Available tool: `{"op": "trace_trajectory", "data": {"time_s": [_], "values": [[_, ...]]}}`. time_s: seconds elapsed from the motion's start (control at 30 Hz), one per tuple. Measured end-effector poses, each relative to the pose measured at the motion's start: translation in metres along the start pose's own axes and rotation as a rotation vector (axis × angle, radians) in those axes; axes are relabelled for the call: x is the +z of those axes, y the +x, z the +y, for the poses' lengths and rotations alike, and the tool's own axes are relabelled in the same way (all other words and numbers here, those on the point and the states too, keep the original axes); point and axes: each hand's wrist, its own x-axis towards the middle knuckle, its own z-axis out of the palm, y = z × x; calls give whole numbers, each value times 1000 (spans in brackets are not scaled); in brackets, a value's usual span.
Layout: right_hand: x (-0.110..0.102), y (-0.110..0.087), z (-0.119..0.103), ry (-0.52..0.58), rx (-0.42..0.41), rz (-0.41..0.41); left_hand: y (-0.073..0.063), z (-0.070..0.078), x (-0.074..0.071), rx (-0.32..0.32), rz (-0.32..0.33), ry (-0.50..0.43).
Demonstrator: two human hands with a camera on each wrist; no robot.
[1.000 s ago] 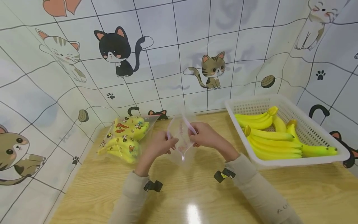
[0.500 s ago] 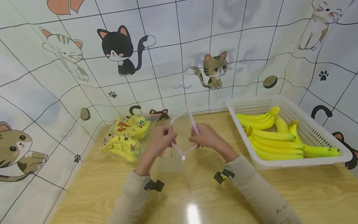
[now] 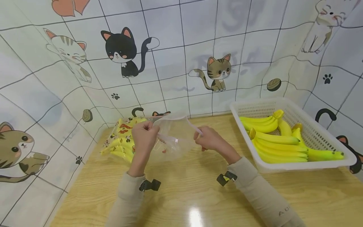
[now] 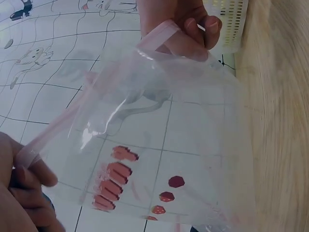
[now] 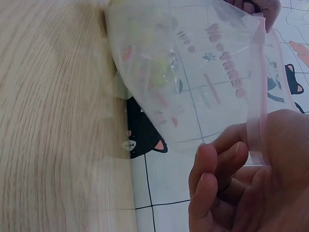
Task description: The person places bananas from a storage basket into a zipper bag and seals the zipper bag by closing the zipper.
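Note:
A clear zip bag (image 3: 178, 132) with a pink zip rim and red printed marks hangs between both hands, its mouth spread apart. My left hand (image 3: 145, 135) pinches the rim on the left side. On the opposite side my right hand (image 3: 211, 138) grips the rim between thumb and fingers. Pink zip strip (image 4: 53, 128) runs toward the left hand in the left wrist view. In the right wrist view the right fingers (image 5: 207, 159) curl at the bag's edge. Nothing shows inside this bag. Behind the left hand lies a filled printed bag (image 3: 120, 137) with yellow bananas, partly hidden.
A white plastic basket (image 3: 255, 157) at the right holds several banana bunches (image 3: 279, 146). The wooden table (image 3: 175, 195) meets a wall sheet (image 3: 170, 63) printed with cats and grid lines along its back and left sides.
My left hand has moved left and slightly up, drawing the bag's rim wider and shifting the zip slider upward and left. The right hand stays nearly in place.

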Motion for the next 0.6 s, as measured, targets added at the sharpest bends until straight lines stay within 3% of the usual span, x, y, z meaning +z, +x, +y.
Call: {"op": "trace_trajectory", "data": {"time_s": [0.2,0.3,0.43,0.6], "values": [[1,-3,-1,111,41,-38,3,-2,-5,91,152,50],[0,-5,-6,148,40,-85,5,-3,-11,70,182,92],[-1,-7,-10,139,7,-134,7,0,-16,10,76,58],[-3,-8,-11,116,-23,-150,7,4,-14,46,-123,-34]]}}
